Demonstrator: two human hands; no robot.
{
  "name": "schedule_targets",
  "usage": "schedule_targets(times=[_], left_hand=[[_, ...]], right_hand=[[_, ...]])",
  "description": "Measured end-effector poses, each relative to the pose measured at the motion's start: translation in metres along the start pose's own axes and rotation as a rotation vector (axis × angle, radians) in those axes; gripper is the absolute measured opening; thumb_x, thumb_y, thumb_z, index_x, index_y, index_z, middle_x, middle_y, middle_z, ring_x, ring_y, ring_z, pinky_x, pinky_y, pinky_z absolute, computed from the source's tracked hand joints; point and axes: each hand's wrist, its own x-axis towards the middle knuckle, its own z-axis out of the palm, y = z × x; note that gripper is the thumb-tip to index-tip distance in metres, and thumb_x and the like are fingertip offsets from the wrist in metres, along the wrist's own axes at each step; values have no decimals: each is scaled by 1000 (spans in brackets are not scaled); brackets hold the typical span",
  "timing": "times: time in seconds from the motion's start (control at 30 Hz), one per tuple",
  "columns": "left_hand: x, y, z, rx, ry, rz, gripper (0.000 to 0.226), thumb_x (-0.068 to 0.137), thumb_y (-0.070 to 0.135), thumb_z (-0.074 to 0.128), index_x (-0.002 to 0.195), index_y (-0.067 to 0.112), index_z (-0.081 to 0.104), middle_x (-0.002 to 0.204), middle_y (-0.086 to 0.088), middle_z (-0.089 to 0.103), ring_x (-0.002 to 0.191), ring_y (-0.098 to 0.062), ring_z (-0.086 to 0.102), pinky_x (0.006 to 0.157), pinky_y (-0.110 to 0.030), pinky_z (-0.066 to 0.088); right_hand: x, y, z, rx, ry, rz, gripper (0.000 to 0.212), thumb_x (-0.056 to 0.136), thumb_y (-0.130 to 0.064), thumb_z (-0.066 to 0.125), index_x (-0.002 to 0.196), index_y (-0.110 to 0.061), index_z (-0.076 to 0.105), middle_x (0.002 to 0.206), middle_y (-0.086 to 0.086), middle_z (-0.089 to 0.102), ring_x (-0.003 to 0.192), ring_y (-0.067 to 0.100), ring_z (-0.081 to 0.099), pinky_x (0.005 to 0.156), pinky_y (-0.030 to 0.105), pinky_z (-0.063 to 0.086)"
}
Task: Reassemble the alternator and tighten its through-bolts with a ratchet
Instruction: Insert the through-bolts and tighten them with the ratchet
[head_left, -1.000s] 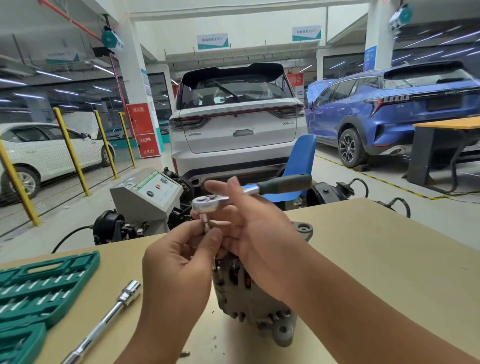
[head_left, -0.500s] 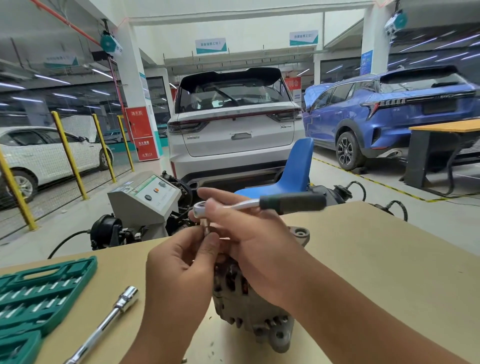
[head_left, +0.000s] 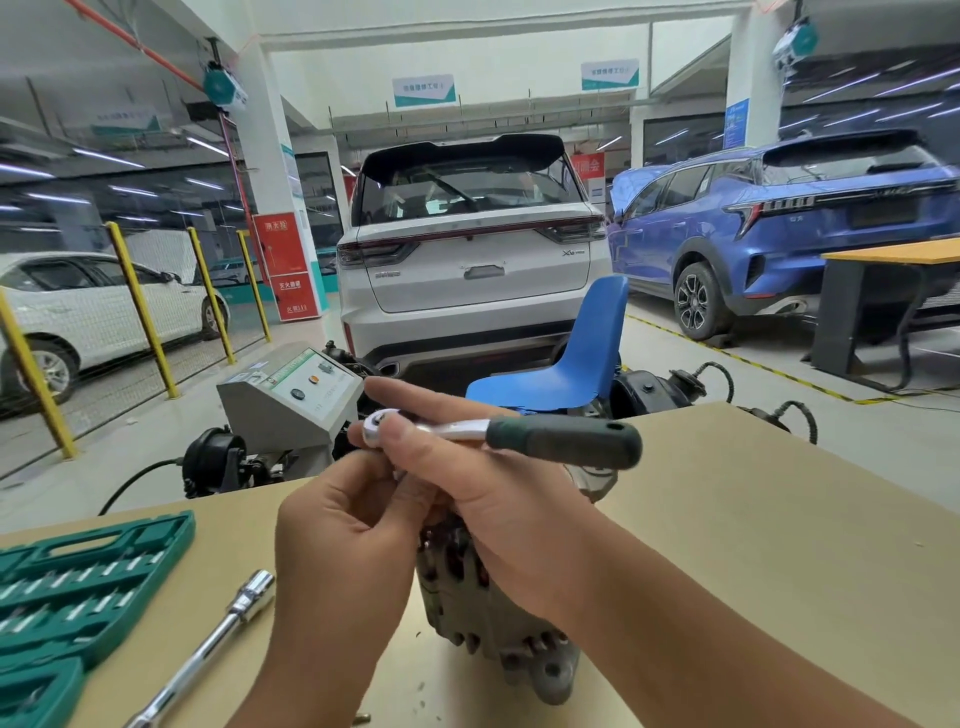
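Reassembly looked well advanced: the alternator (head_left: 483, 613) stood on the tan workbench (head_left: 753, 545) as one closed unit, its housing halves together and a mounting ear showing at the near bottom edge. Tightening seemed to be the step in hand. The right hand (head_left: 498, 499) held the ratchet (head_left: 498, 434) above the alternator's top, thumb pressed on the chrome head and fingers curled around the neck, with the dark green handle pointing out to the right, free of the palm. The left hand (head_left: 343, 525) was drawn up beside it, its thumb and fingertips closed on something under the ratchet head; whether that was a socket, an extension or a bolt could not be told, since both hands hid it. How many through-bolts were already snug also could not be judged, as the hands covered the upper housing. I would guess at least one bolt remained to be driven or finished.

At the left edge lay an open green socket case (head_left: 78, 597), its moulded slots filled with rows of small chrome bits and sockets. Between the case and the alternator a chrome extension bar with a socket end (head_left: 208, 654) lay loose on the workbench, outside the case and untouched.
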Motion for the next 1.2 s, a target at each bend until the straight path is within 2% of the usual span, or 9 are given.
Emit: schedule_targets(times=[0.2, 0.37, 0.47, 0.57, 0.67, 0.8, 0.93, 1.07, 1.2], left_hand=[[1, -3, 1, 10, -15, -16, 13, 79, 34, 72, 86, 44, 78, 75, 6, 78, 63, -11, 74, 52, -17, 52], [1, -5, 2, -49, 19, -106, 10, 76, 34, 71, 85, 33, 77, 71, -3, 77, 59, -18, 74, 47, -15, 50], [1, -6, 2, -63, -6, -121, 10, 77, 35, 71, 84, 32, 78, 71, -3, 77, 60, -17, 74, 48, -16, 50], [2, -5, 2, -56, -31, -108, 9, 79, 36, 71, 85, 35, 78, 72, -1, 77, 63, -18, 75, 51, -17, 52], [2, -6, 0, -33, -58, -110, 11, 88, 29, 73, 86, 38, 78, 74, 1, 78, 66, -19, 76, 55, -19, 53], [3, -5, -4, 72, -101, -97, 19, 94, 21, 75, 95, 40, 76, 79, 7, 78, 71, -15, 76, 61, -33, 59], [4, -1, -5, 179, -65, 8, 16, 86, 25, 76, 98, 35, 74, 79, 12, 74, 67, -14, 74, 62, -37, 61], [7, 3, -9, 182, -137, 0, 30, 88, 6, 79, 88, 36, 74, 78, 14, 75, 75, -11, 76, 66, -28, 59], [10, 1, -12, 128, -116, -110, 24, 92, 11, 76, 89, 35, 74, 78, 5, 76, 77, -15, 76, 64, -35, 56]], right_hand=[[4, -9, -2, 233, 194, 110, 53, 68, -33, 85, 116, -15, 70, 103, 11, 78, 93, 27, 76, 76, 37, 63], [8, -35, -22, 444, 604, 87, 52, 69, -24, 87, 111, -9, 60, 87, 13, 76, 71, 25, 74, 80, 43, 63], [5, -49, -35, -91, 830, -206, 67, 77, -33, 88, 132, -30, 51, 119, -2, 66, 99, 14, 69, 89, 39, 59], [-4, -59, -31, -1053, 625, -590, 59, 79, -49, 78, 133, -36, 59, 128, -17, 63, 118, 7, 58, 98, 36, 49], [-5, -69, -14, -1515, 152, -412, 45, 86, -53, 70, 127, -33, 68, 123, -13, 70, 117, 14, 61, 101, 47, 49], [4, -82, 8, -1742, -66, -44, 7, 95, -31, 66, 94, -25, 68, 87, -5, 67, 80, 19, 64, 73, 44, 59], [9, -97, 21, -1805, -130, 62, 7, 87, -22, 72, 82, -23, 68, 78, -2, 67, 72, 21, 64, 60, 33, 55], [11, -99, 25, -1751, -22, 25, 45, 84, -3, 66, 99, -45, 74, 91, -15, 70, 87, 17, 66, 77, 38, 60], [16, -91, 28, -1630, 13, -115, 29, 89, -13, 73, 100, -40, 76, 93, -16, 70, 86, 12, 65, 78, 38, 61]])
